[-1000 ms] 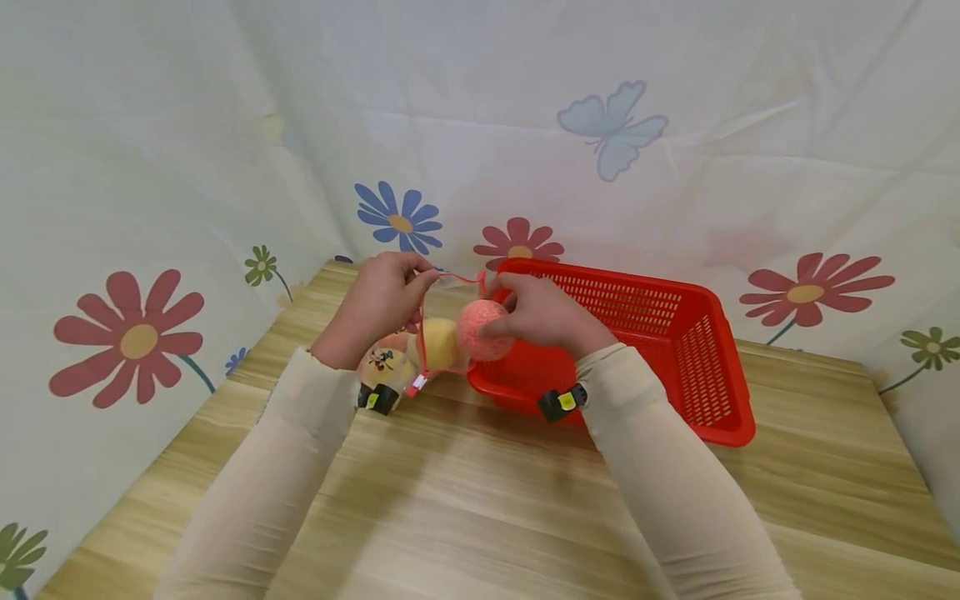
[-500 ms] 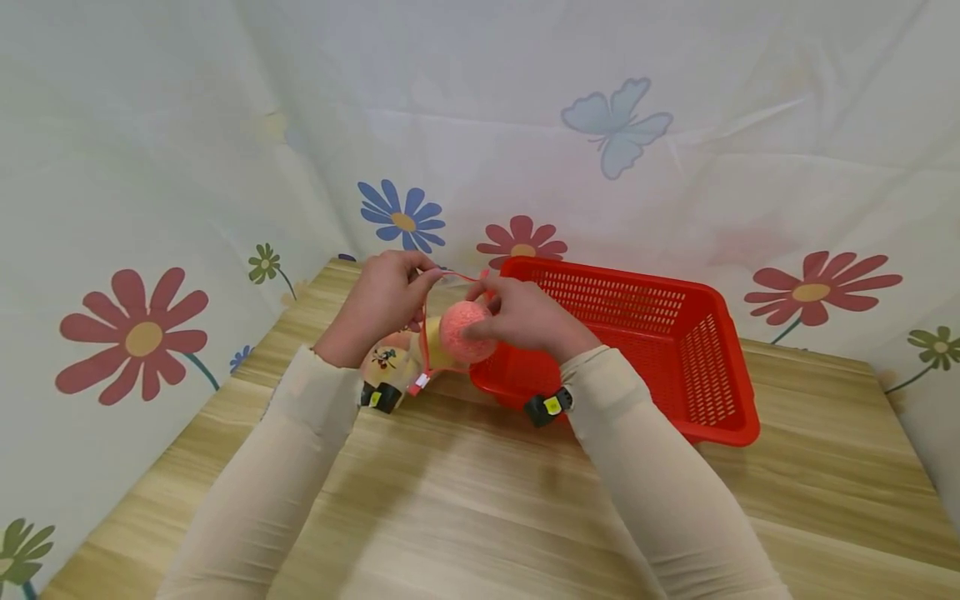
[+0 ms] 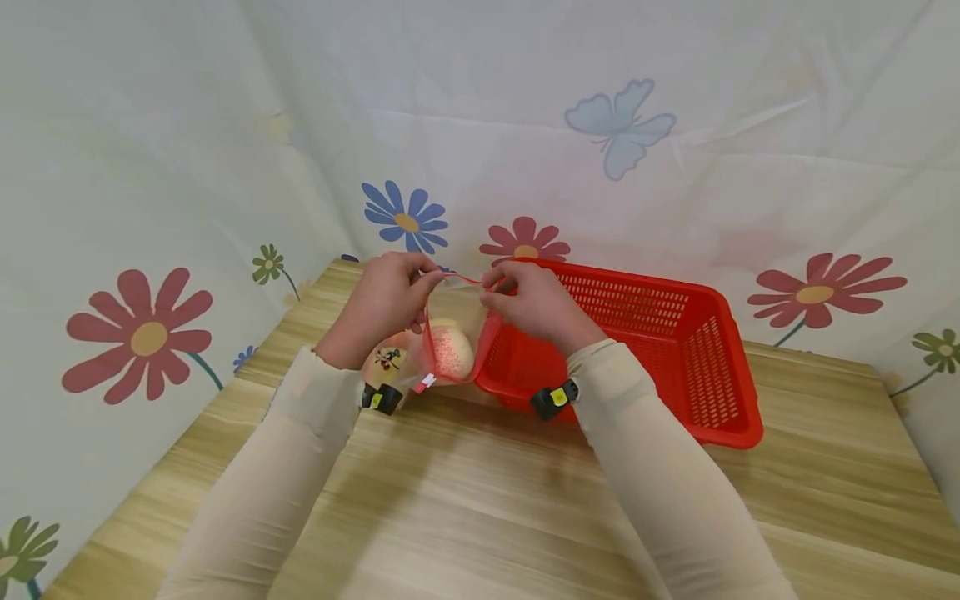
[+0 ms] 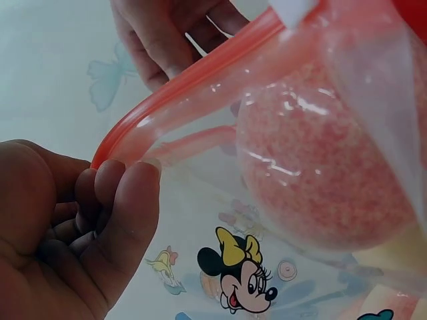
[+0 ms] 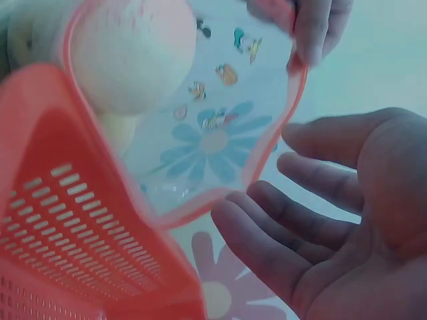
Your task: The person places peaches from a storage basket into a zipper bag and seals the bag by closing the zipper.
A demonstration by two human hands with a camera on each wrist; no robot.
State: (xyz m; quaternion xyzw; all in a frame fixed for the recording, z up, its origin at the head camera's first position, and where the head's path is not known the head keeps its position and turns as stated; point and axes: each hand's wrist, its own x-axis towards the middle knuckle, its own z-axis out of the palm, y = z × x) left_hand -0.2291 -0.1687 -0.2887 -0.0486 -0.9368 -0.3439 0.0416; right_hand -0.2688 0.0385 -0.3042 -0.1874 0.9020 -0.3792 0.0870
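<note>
A clear zip bag point(image 3: 465, 300) with red edging and cartoon prints hangs with its mouth spread. My left hand point(image 3: 382, 304) pinches the red edge between thumb and fingers. Inside the bag lies a speckled pink ball point(image 4: 320, 167), close against a yellow ball point(image 5: 117, 132). My right hand point(image 5: 333, 220) is at the opposite side of the mouth, fingers loosely extended and thumb tip right at the red edge, with no ball in it. A red and white zip slider end point(image 3: 424, 383) shows at the bag's near corner.
A red perforated plastic basket point(image 3: 622, 274) stands right beside the bag, under my right hand. Both are on a wood-grain table point(image 3: 465, 500). A flower-printed cloth point(image 3: 465, 150) closes off the back and sides.
My right hand moved left with the pink ball, over the bag's mouth, and let it go. The ball dropped into the bag. My left hand kept its pinch on the edge.
</note>
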